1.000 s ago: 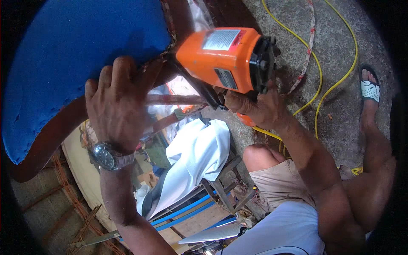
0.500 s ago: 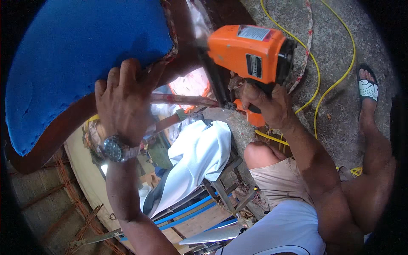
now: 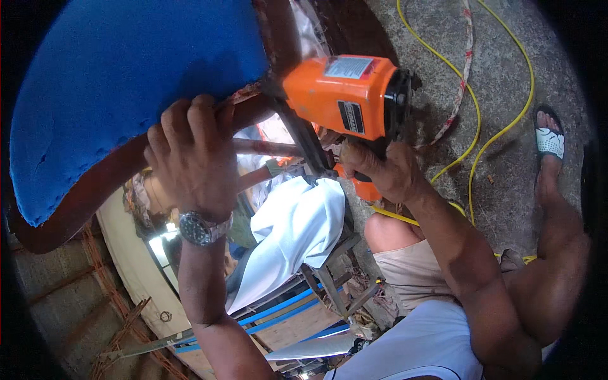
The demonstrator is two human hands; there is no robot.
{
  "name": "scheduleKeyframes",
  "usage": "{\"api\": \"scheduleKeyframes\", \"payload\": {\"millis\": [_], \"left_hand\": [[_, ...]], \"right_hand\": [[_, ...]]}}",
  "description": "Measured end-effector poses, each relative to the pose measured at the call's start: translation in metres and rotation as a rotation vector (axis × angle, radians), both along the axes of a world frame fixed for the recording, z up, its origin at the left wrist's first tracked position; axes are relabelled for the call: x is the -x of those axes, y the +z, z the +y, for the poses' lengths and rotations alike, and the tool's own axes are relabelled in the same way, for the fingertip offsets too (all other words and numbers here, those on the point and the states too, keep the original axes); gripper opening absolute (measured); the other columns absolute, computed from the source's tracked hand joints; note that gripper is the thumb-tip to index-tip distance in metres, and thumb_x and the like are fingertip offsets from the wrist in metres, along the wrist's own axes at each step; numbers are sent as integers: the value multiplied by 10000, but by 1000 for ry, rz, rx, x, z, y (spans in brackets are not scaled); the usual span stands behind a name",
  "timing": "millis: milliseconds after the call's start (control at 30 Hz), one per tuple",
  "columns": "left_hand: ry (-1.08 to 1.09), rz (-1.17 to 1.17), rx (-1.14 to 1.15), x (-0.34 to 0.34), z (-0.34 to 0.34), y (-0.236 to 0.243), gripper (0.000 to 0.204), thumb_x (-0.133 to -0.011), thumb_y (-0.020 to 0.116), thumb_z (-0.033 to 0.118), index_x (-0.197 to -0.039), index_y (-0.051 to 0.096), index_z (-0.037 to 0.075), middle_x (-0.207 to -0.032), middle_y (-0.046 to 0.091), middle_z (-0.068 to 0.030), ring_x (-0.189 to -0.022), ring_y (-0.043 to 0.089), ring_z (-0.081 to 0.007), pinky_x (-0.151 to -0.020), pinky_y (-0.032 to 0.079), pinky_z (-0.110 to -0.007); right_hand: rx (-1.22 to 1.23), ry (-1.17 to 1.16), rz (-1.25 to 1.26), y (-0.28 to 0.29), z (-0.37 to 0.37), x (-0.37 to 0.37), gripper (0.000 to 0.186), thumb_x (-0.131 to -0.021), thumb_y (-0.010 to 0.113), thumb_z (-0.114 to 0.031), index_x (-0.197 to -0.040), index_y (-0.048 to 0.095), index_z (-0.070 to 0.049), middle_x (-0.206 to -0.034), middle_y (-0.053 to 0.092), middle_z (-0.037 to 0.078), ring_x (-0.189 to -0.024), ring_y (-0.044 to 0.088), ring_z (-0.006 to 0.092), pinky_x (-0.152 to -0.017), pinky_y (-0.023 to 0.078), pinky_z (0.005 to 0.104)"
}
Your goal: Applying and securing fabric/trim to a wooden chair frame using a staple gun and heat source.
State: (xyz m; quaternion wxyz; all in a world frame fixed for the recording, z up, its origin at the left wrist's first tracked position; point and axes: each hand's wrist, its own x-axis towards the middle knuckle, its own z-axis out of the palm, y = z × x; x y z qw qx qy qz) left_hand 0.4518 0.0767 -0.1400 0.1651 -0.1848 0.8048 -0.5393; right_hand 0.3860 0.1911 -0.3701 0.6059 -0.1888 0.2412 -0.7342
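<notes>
Staple gun [image 3: 339, 92], orange with a black end cap, lies across the upper middle of the view, its nose pointing left at the lower right corner of a blue cushion [image 3: 139, 69]. Nose and frayed cushion edge meet in this view; whether they actually touch cannot be told.

Right hand [image 3: 386, 168]: grip closed around the staple gun's handle, thumb to the left, back of the hand to the right. Left hand [image 3: 196, 155]: back of the hand facing the camera, fingers bent over the cushion's lower edge, tips against the blue cloth. Whether this grip pinches the edge or only presses on it cannot be told. Wristwatch [image 3: 197, 228], dark dial, metal strap, on the left wrist.

Cushion sits against a curved dark brown wooden frame [image 3: 95, 196], which runs along its lower edge and up its right side.

Below the staple gun: white cloth [image 3: 297, 221], rumpled, draped beside a small wooden stool [image 3: 332, 288]. Blue strips [image 3: 297, 310] below and left of the stool.

Right side: rough grey floor [image 3: 506, 196], with a looping yellow hose [image 3: 531, 82], a red-and-white wrapped cord [image 3: 465, 69] and a sandalled foot [image 3: 550, 142].
</notes>
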Motion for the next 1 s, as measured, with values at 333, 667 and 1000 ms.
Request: {"api": "scheduleKeyframes", "payload": {"millis": [333, 667, 1000], "left_hand": [[-2, -27, 142, 1, 9, 2, 414, -871, 722, 574, -820, 575, 191, -923, 636, -12, -796, 613, -233, -638, 430, -417], [256, 317, -190, -18, 42, -16, 257, -901, 798, 311, -1015, 663, 124, -899, 693, -58, -833, 667, -276, -767, 480, -450], [323, 919, -590, 3, 42, 7, 293, -967, 760, 201, -1122, 640, -17, -1012, 698, -90, -926, 660, -132, -825, 536, -300]], "right_hand": [[129, -5, 49, 6, 2, -2, 408, -951, 736, -335, -1220, 661, -37, -982, 703, 75, -798, 673, 161, -715, 559, 333], [100, -2, -136, 17, 1, 5, 415, -973, 730, -376, -1224, 686, -47, -877, 691, 29, -737, 648, 94, -678, 540, 278], [125, -7, -51, 13, 1, 5, 402, -972, 721, -371, -1213, 690, -51, -838, 691, 18, -739, 656, 102, -691, 541, 286]]}}
